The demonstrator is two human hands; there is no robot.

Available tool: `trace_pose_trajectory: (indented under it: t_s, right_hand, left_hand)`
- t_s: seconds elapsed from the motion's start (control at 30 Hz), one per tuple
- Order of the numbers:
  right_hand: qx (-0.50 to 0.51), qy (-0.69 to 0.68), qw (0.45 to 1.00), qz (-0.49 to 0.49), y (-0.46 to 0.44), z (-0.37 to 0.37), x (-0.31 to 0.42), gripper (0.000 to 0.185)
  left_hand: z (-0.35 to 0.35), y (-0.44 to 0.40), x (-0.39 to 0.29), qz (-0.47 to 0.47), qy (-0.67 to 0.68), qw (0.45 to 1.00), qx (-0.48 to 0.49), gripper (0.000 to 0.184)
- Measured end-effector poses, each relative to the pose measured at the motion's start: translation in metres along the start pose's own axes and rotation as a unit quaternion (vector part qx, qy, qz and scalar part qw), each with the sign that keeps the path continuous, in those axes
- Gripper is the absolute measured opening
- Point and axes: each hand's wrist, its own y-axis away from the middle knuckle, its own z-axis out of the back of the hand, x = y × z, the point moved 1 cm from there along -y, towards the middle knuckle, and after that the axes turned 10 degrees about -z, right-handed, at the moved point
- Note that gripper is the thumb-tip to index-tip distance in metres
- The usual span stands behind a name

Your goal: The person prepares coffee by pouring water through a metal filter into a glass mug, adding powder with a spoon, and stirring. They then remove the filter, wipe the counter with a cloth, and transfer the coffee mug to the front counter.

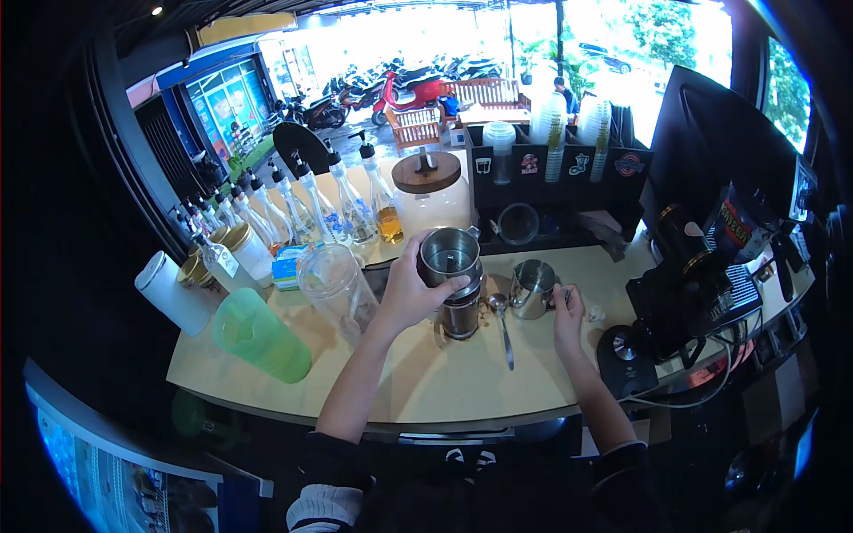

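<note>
My left hand [425,293] is wrapped round the upper part of a metal cup-like container [450,256], which sits over a dark cylindrical vessel [460,318] on the counter. Brown grounds lie around its base. To the right, my right hand [569,306] has its fingers closed at the handle of a steel pitcher [531,290], which stands on the counter. A metal spoon [504,329] lies between the vessel and the pitcher.
Left of my hands are a clear plastic jug [336,284], a green pitcher [262,335] and a row of pump bottles [355,209]. Behind stand a wooden-lidded jar [431,200] and a black cup rack [558,178]. Black machines [675,302] are at right.
</note>
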Motion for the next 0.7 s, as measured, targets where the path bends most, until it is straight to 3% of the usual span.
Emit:
trace_pose_trajectory:
  t_s: [0.3, 0.37, 0.7]
  right_hand:
    - [0.016, -0.021, 1.0, -0.013, 0.01, -0.003, 0.012, 0.02]
    - [0.012, -0.02, 0.999, -0.022, 0.008, 0.0, 0.008, 0.019]
    - [0.024, -0.026, 0.999, -0.034, 0.009, 0.003, 0.005, 0.022]
  left_hand:
    - [-0.013, 0.012, 0.005, -0.081, 0.026, 0.995, -0.057, 0.077]
    - [-0.017, 0.018, 0.003, -0.103, -0.023, 0.99, -0.097, 0.079]
    - [-0.021, 0.02, 0.002, -0.162, -0.006, 0.984, -0.069, 0.082]
